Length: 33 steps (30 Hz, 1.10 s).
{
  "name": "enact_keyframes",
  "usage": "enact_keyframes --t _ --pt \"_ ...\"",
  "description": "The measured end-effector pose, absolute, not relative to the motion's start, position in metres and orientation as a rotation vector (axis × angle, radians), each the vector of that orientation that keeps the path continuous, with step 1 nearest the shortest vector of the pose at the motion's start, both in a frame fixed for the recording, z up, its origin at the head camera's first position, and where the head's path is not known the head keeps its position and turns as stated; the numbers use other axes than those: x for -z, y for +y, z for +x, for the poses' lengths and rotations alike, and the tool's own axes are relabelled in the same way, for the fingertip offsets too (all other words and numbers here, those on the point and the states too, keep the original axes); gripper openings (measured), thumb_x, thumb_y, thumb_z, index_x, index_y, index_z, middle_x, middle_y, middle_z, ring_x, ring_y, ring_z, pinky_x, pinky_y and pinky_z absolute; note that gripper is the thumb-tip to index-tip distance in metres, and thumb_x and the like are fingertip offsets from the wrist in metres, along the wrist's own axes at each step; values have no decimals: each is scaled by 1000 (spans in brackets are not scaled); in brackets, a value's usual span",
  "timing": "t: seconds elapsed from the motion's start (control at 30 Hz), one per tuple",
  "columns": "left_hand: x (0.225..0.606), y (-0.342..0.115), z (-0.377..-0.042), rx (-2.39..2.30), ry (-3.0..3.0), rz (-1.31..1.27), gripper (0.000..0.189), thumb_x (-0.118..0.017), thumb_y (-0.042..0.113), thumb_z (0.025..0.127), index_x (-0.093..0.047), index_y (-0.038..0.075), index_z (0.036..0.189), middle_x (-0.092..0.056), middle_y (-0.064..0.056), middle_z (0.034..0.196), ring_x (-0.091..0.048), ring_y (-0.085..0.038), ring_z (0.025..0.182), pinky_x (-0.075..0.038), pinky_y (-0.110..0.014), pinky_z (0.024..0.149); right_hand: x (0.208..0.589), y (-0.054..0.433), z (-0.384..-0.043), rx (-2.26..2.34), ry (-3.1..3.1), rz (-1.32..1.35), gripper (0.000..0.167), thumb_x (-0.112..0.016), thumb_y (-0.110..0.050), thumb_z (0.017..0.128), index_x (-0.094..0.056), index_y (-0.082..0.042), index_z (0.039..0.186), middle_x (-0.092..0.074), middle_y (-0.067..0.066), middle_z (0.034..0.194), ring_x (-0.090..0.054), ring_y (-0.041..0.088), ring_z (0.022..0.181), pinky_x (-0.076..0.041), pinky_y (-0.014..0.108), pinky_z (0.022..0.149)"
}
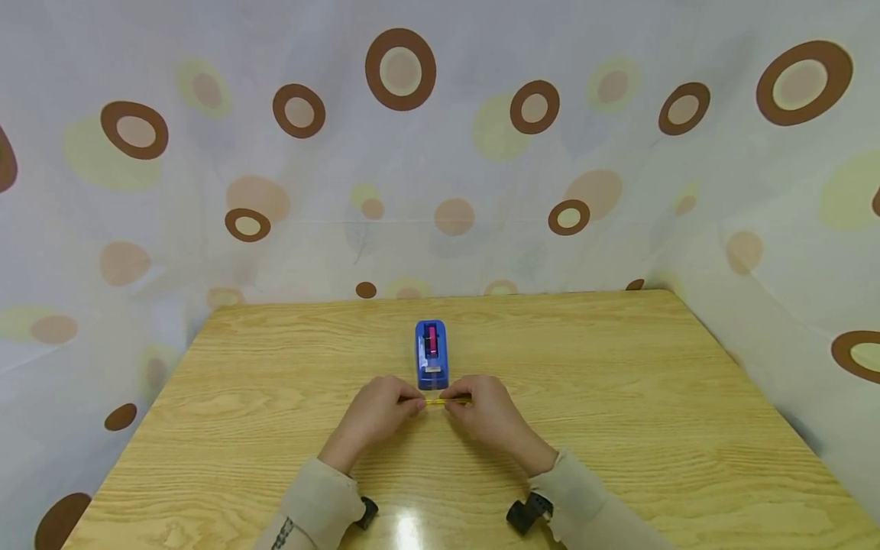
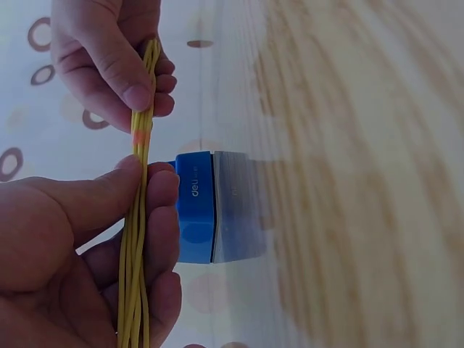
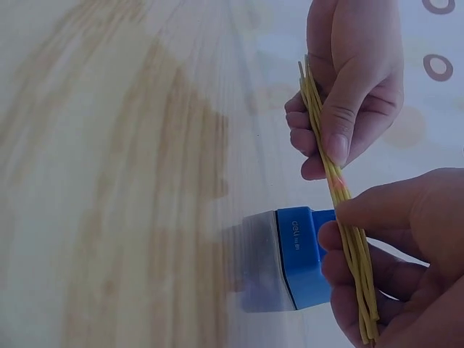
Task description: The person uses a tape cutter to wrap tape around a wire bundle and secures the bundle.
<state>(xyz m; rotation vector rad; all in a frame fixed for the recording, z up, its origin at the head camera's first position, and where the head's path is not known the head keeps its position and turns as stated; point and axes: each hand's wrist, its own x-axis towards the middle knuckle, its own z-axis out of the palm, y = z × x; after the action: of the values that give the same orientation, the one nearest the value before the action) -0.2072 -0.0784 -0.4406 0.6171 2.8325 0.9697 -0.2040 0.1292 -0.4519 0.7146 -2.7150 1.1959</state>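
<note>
My left hand [image 1: 380, 409] and right hand [image 1: 485, 410] face each other over the table. Between them they hold a bundle of thin yellow strands [image 2: 134, 268], thumb and fingers pinching it on either side of its middle. A pinkish-orange band [image 2: 141, 136] lies across the strands in the short gap between the hands. Loose strand ends stick out past the hands in the right wrist view. Just beyond the fingertips stands a blue tape dispenser [image 1: 422, 382] with a pink roll core [image 1: 432, 341] inside and "deli" printed on its front.
The wood-grain table [image 1: 275, 344] spreads out on both sides of the dispenser. Behind it hangs a pale curtain [image 1: 467, 260] patterned with brown, peach and yellow circles, also running down both sides. Dark wrist devices [image 1: 525, 516] sit at both cuffs.
</note>
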Motion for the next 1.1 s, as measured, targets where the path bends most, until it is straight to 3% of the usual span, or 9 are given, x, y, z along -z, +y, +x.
enact_keyframes --t 0.3,0.6,0.83,1.1 --pt "441 -80 -209 -971 2843 610 11 -70 17 93 -81 13 93 -73 3 92 -60 -7 76 -52 -30 70 451 128 -204 -1236 -2738 716 8 -70 -6 90 -77 -7 93 -72 1 93 -66 14 87 -54 33 76" --pt "442 -80 -210 -964 2860 638 11 -72 18 92 -81 14 95 -74 3 96 -68 -15 91 -55 -35 77 451 128 -208 -1206 -2777 719 15 -63 -9 96 -77 -10 88 -72 -2 89 -63 11 80 -52 33 73" --pt "440 -78 -209 -963 2864 649 11 -72 18 92 -81 14 96 -74 2 96 -68 -16 92 -55 -36 78 449 130 -210 -1196 -2845 756 19 -60 -10 98 -77 -7 90 -71 -2 86 -58 10 74 -50 31 69" --pt "442 -77 -210 -970 2862 623 11 -72 18 91 -81 13 98 -74 1 96 -68 -16 90 -55 -35 76 449 130 -211 -1224 -2844 773 14 -63 -9 96 -76 -8 94 -72 -1 92 -63 13 84 -53 35 76"
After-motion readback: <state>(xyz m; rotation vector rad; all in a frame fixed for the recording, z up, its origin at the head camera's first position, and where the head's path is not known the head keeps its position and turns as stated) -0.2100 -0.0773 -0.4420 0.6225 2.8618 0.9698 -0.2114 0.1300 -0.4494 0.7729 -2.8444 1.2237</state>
